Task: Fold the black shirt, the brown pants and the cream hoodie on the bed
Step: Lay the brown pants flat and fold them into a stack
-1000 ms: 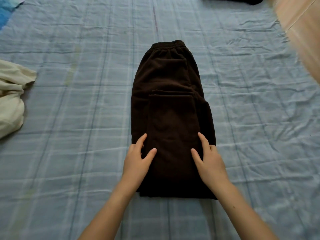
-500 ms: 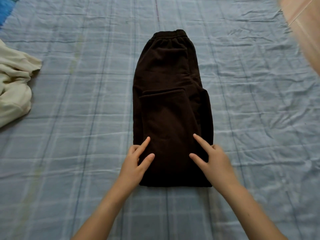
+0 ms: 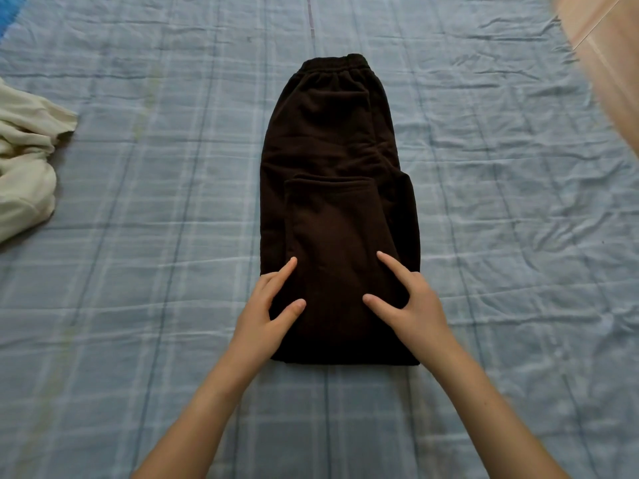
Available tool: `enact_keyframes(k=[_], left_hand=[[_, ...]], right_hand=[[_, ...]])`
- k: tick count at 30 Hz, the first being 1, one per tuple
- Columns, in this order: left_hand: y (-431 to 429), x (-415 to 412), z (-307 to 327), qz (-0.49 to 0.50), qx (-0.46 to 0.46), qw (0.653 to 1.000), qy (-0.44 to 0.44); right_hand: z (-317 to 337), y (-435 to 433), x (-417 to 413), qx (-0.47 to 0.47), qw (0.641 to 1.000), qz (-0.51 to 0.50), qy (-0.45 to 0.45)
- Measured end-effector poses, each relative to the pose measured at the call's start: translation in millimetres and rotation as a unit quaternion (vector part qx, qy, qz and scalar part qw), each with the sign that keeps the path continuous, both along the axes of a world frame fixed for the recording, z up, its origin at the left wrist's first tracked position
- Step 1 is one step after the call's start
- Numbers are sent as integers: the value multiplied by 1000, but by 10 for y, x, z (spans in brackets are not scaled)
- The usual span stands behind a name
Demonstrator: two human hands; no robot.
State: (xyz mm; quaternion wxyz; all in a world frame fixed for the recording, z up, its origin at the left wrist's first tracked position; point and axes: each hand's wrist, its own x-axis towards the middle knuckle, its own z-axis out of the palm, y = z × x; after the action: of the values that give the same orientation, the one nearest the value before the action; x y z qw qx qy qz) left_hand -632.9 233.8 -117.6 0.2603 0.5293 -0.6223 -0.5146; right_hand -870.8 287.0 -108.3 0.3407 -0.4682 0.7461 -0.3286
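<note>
The dark brown pants point(image 3: 332, 150) lie in the middle of the bed, folded lengthwise, with the leg ends doubled up over the thighs and the elastic waistband at the far end. My left hand point(image 3: 268, 312) rests on the near left part of the fold, fingers straight and spread. My right hand point(image 3: 411, 305) presses the near right part the same way. The cream hoodie point(image 3: 24, 167) lies crumpled at the left edge of view. The black shirt is out of view.
The bed is covered by a wrinkled blue plaid sheet point(image 3: 518, 236). A strip of pale wooden floor point(image 3: 608, 63) shows at the top right, past the bed's edge. A bit of blue fabric point(image 3: 7, 15) sits at the top left corner.
Both hands have stayed flat on the near end of the folded pants, sliding only slightly. The view shifted a little; the black cloth at the top edge left the frame.
</note>
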Motion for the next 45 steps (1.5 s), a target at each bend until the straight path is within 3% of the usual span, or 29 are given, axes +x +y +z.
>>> enact_keyframes(k=[5,8,10,12,14,17,21,24,32,36,39,40,42,43,45], left_hand=[[228,11,-74,33,65,997,-38],[241,-5,-83,80,-12,991,-103],[163,9,-109,132,-26,975,-179],[103,-4,-140,156,65,959,-227],[106,-57,-183,140,99,964,-202],[163,-115,-254,109,61,980,-154],[237,-103,-223,84,10,988,-132],[261,-61,-213,1,-29,990,-135],[872,300,23,-12,19,999,-47],[1613,545,9,-29,54,997,-51],[1744,603,-16,-34,76,993,-83],[1692,595,-11,-43,66,989,-122],[1532,547,37,-67,-41,961,-266],[1437,495,67,-63,-120,938,-318],[1201,303,103,-73,-243,913,-320]], right_hand=[[-129,329,21,69,997,22,41],[-212,360,4,31,997,-19,65],[-256,363,-22,21,996,-76,30],[-308,364,-24,48,993,-103,-33],[-330,347,0,74,992,-102,-28],[-338,306,50,106,990,-92,36],[-331,365,128,23,999,-33,21],[-317,429,114,27,998,35,35],[18,1141,334,3,1000,2,-15],[-24,1920,634,36,999,2,-9],[-65,2027,689,71,997,-1,-5],[-46,1969,662,95,995,5,8],[22,1804,591,108,986,40,118],[66,1697,577,78,976,57,197],[101,1397,591,-21,946,94,310]])
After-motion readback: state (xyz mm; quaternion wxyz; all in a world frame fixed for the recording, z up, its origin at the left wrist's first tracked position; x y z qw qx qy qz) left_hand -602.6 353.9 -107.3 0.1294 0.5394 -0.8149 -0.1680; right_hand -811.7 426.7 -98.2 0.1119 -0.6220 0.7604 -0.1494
